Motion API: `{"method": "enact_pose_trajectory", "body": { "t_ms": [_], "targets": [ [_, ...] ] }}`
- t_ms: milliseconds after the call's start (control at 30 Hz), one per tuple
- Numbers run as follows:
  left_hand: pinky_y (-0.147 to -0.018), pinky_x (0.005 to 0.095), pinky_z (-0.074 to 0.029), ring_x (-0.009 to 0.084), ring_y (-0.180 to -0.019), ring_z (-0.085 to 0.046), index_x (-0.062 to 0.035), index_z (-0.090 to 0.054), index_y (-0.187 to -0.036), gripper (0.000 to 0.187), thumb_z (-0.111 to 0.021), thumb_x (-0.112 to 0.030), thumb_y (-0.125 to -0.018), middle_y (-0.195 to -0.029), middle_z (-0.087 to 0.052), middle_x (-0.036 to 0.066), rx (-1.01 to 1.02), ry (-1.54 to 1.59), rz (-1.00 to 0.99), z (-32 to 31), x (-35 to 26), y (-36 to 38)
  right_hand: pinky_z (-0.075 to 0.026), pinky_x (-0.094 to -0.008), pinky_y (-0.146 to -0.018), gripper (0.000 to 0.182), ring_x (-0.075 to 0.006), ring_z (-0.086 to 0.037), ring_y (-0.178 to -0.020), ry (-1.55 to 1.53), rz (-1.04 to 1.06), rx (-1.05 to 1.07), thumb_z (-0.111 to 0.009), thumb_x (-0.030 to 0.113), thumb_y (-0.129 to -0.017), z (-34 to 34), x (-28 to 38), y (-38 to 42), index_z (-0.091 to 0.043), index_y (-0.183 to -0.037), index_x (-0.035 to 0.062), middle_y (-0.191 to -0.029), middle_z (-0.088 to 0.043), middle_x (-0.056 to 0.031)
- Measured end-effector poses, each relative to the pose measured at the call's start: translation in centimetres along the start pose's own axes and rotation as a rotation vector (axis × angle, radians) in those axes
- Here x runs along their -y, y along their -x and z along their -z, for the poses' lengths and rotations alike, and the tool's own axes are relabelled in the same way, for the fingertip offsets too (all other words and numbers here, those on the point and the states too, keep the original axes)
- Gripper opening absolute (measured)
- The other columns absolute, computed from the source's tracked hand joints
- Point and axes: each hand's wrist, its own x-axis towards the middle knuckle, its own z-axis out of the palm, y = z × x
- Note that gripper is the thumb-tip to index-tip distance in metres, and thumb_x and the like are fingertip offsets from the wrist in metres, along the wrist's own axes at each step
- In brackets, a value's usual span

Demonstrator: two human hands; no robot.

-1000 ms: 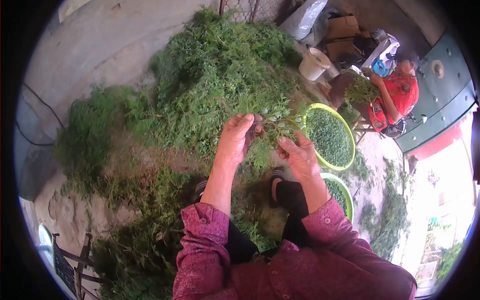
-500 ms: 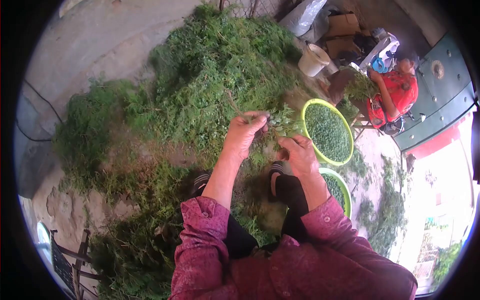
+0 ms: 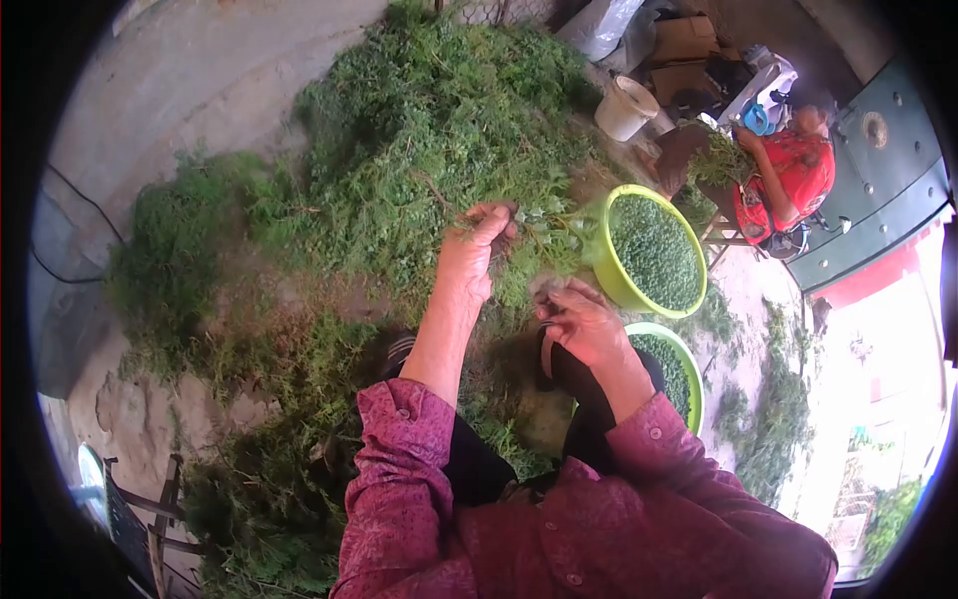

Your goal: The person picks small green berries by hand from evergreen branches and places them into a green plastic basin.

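Observation:
My left hand is closed around a leafy green sprig. The bare stem sticks out behind the hand toward the upper left, and the leaves point right, toward a yellow-green basin. Lower and to the right, my right hand is held apart from the sprig with its fingers curled together; whatever is between the fingertips is blurred. Small green pieces fill much of the yellow-green basin. A second, light green basin beside my right forearm also contains green pieces.
A large heap of cut greenery lies ahead, with more branches at lower left. A white bucket stands behind the basins. At upper right a seated person in red holds greenery. A dark stand is at lower left.
My right hand has moved away from the sprig, down and slightly toward me. My left hand has shifted slightly left with the sprig still in it.

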Motion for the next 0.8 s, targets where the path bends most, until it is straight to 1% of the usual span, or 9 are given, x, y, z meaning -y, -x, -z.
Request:
{"method": "enact_pose_trajectory", "body": {
  "t_ms": [100,233,333,433,533,600,700,767,800],
  "targets": [
    [-0.057,0.0247,-0.039,0.0108,-0.063,-0.053,-0.0042,-0.061,-0.087,0.018,-0.066,-0.017,-0.075,-0.068,-0.058,0.001,0.018,0.027,0.048,0.1,0.3,-0.1,-0.041,-0.024,-0.049,0.023,-0.0144,-0.056,-0.068,0.118,0.059,-0.037,-0.068,0.008,-0.072,-1.4,-0.1,-1.2,-0.053,-0.09,0.0087,-0.082,-0.057,-0.0029],
    [-0.058,0.0248,-0.04,0.011,-0.063,-0.053,-0.0046,-0.061,-0.087,0.019,-0.066,-0.018,-0.074,-0.069,-0.058,0.001,0.022,0.017,0.015,0.1,0.5,0.0,-0.04,-0.0239,-0.049,0.027,-0.0133,-0.056,-0.068,0.149,0.114,0.012,-0.068,0.009,-0.072,-3.4,-0.1,-1.9,-0.051,-0.093,0.0091,-0.083,-0.057,-0.0021],
    [-0.057,0.025,-0.04,0.0112,-0.064,-0.054,-0.0042,-0.061,-0.087,0.019,-0.066,-0.018,-0.074,-0.069,-0.058,0.001,0.036,0.019,0.039,0.0,0.4,0.1,-0.038,-0.0245,-0.048,0.031,-0.0126,-0.055,-0.066,0.168,0.18,-0.092,-0.068,0.008,-0.072,-4.2,-0.5,-1.9,-0.049,-0.095,0.0084,-0.082,-0.057,-0.0025],
    [-0.056,0.0251,-0.039,0.0114,-0.063,-0.054,-0.0037,-0.06,-0.086,0.02,-0.067,-0.018,-0.074,-0.069,-0.058,0.001,0.017,0.021,0.039,0.0,0.5,-0.1,-0.036,-0.0254,-0.046,0.03,-0.0122,-0.054,-0.064,0.054,0.152,-0.101,-0.066,0.005,-0.072,-3.9,-0.7,-1.9,-0.046,-0.095,0.0091,-0.081,-0.056,-0.0022],
    [-0.056,0.025,-0.039,0.0115,-0.062,-0.054,-0.0039,-0.06,-0.086,0.02,-0.067,-0.018,-0.074,-0.069,-0.058,0.002,0.043,0.046,0.024,0.0,1.2,-0.1,-0.034,-0.0249,-0.044,0.02,-0.014,-0.052,-0.062,0.005,0.082,-0.045,-0.059,0.004,-0.075,-2.4,-0.4,-1.8,-0.047,-0.09,0.0075,-0.079,-0.055,-0.0059],
    [-0.055,0.0243,-0.039,0.0114,-0.062,-0.054,-0.0043,-0.06,-0.086,0.02,-0.067,-0.019,-0.074,-0.069,-0.059,0.002,-0.02,-0.036,0.061,-0.4,1.3,0.3,-0.033,-0.0237,-0.043,0.012,-0.0159,-0.049,-0.059,-0.128,-0.233,-0.078,-0.053,0.004,-0.076,-1.5,-0.5,-1.4,-0.047,-0.087,0.0045,-0.076,-0.053,-0.0102],
    [-0.054,0.0234,-0.038,0.0111,-0.062,-0.054,-0.0047,-0.06,-0.085,0.02,-0.067,-0.019,-0.074,-0.068,-0.059,0.002,-0.005,0.077,-0.043,0.4,1.1,-0.7,-0.033,-0.0228,-0.042,0.01,-0.0181,-0.048,-0.057,-0.172,-0.371,0.068,-0.051,0.006,-0.076,0.0,-2.0,-0.5,-0.047,-0.085,0.0024,-0.074,-0.053,-0.0142],
    [-0.053,0.0232,-0.038,0.0109,-0.062,-0.054,-0.0048,-0.06,-0.085,0.019,-0.067,-0.019,-0.074,-0.068,-0.059,0.002,0.03,0.051,-0.009,0.4,0.9,-0.2,-0.034,-0.0231,-0.042,0.011,-0.0188,-0.05,-0.059,-0.136,-0.328,0.062,-0.053,0.003,-0.075,0.2,-1.9,-0.7,-0.047,-0.085,0.0035,-0.077,-0.054,-0.0124],
    [-0.053,0.0232,-0.037,0.0109,-0.063,-0.054,-0.005,-0.06,-0.086,0.019,-0.067,-0.019,-0.074,-0.068,-0.058,0.002,0.038,0.038,0.019,0.3,1.0,0.0,-0.035,-0.024,-0.043,0.012,-0.0189,-0.051,-0.061,-0.131,-0.195,-0.017,-0.054,0.001,-0.075,0.4,-1.8,-1.2,-0.047,-0.084,0.0044,-0.079,-0.054,-0.0115]
  ]
}}
